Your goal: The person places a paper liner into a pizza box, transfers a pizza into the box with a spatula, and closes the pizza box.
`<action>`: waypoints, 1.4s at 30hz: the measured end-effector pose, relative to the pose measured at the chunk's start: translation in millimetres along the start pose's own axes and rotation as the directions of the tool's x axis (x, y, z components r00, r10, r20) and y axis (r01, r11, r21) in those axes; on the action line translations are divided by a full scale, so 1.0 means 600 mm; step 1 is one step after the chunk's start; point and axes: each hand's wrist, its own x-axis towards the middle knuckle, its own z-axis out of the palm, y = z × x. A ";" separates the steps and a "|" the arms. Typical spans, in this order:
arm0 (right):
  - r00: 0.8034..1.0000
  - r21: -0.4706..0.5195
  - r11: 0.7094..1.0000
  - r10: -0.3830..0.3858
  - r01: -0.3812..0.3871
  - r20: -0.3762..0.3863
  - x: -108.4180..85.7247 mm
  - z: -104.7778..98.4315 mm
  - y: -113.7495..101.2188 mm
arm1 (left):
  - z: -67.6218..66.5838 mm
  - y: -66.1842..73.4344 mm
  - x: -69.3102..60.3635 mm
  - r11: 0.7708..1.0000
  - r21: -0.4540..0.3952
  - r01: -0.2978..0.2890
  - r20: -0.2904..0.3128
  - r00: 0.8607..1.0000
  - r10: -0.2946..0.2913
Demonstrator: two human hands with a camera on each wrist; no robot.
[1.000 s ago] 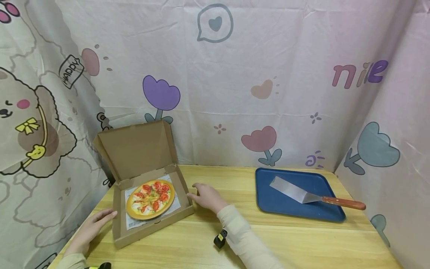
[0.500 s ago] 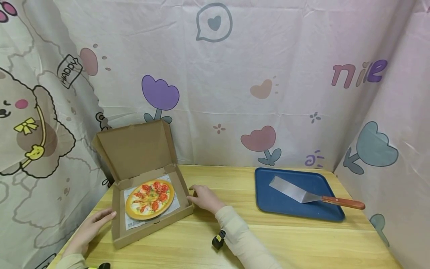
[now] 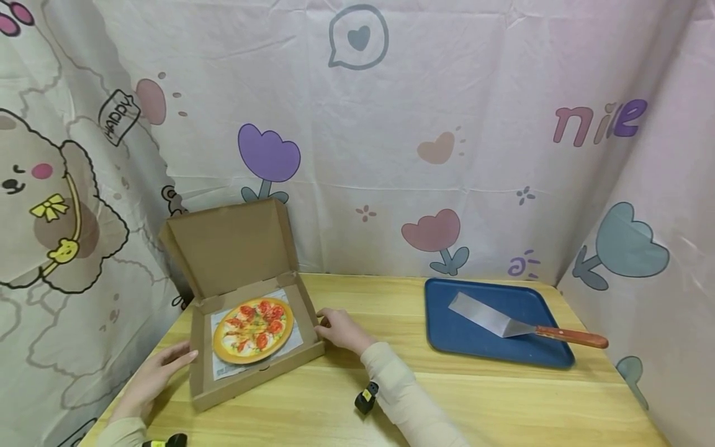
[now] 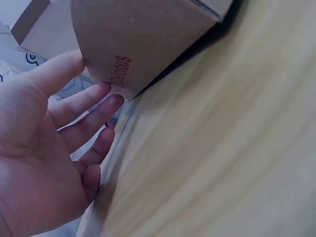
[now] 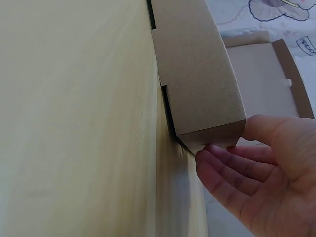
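Note:
An open cardboard pizza box (image 3: 234,251) stands at the left of the table, its lid tilted up against the curtain. Inside, on a printed paper sheet (image 3: 223,371), lies a pizza (image 3: 252,330) with red tomato toppings. My left hand (image 3: 159,375) is at the box's left wall; in the left wrist view its thumb and fingertips rest against the outer side, fingers loosely bent. On the opposite side my right hand (image 3: 346,330) touches the right wall. Its thumb lies at the upper edge and its fingertips lie against the outer face, as the right wrist view shows.
A blue tray (image 3: 447,341) lies on the right of the wooden table (image 3: 503,403). On it rests a metal spatula (image 3: 480,315) whose wooden handle (image 3: 572,336) sticks out past the tray's right edge. A printed curtain (image 3: 346,136) closes off the back and sides.
Between the hands, the pizza box has shifted very slightly to the right. My left hand has moved along with it, and the right hand's fingers have come down a little at the wall.

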 end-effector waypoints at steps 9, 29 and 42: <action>0.999 0.105 0.994 0.019 -0.022 0.030 -0.016 -0.011 0.011 | 0.010 0.011 0.001 0.998 0.042 -0.050 0.015 0.999 0.050; 0.993 0.319 0.944 0.047 -0.080 0.109 -0.065 -0.046 0.046 | 0.052 0.039 0.004 0.981 0.021 -0.192 0.049 0.980 0.191; 0.994 0.256 0.964 0.045 -0.071 0.103 -0.100 -0.079 0.070 | 0.092 0.068 0.011 0.975 -0.059 -0.212 0.086 0.972 0.217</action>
